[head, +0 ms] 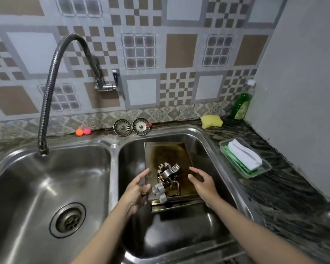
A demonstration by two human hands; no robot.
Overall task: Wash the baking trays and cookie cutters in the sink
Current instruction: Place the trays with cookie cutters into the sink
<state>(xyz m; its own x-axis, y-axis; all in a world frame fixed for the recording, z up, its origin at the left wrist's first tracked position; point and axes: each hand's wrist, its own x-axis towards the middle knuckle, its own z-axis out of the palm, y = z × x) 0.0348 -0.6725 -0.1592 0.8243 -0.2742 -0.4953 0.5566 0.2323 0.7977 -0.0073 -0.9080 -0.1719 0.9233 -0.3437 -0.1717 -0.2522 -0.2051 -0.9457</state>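
Observation:
A stained metal baking tray lies tilted in the right sink basin, with a second tray's edge showing under its near end. Several metal cookie cutters rest on the tray, one at its near left corner. My left hand hovers at the tray's left edge, fingers spread, close to that corner cutter. On the other side, my right hand is above the tray's right edge, also spread. Neither hand grips anything.
The flexible faucet hose hangs over the left basin, with no water running. Two sink strainers, a yellow sponge and a green dish soap bottle stand at the back. A tray with a white cloth sits on the right counter.

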